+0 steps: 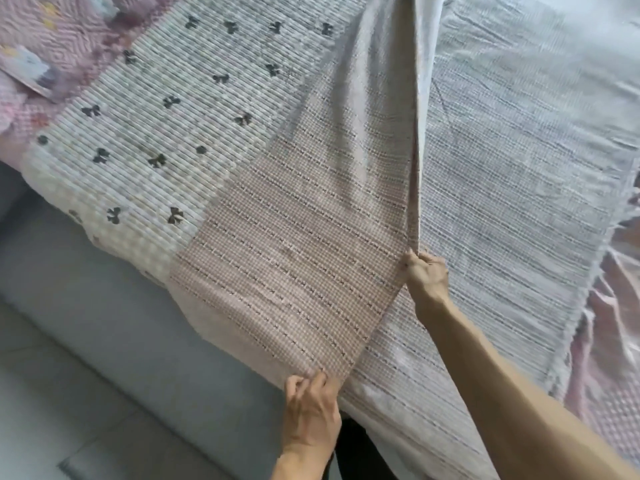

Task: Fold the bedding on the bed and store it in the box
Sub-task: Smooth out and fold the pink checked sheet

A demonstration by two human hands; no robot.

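Note:
A thin pink checked blanket lies partly folded over on the bed, its pale underside spread to the right. My left hand pinches the blanket's near corner at the bed's front edge. My right hand grips the folded edge farther up, where a raised fold of cloth runs up toward the top of the view. The storage box is not in view.
A white ribbed mat with black bows covers the bed's left part. A pink quilted pillow lies at the far left corner. The grey bed base and floor tiles are at lower left. Pink satin cloth shows at the right.

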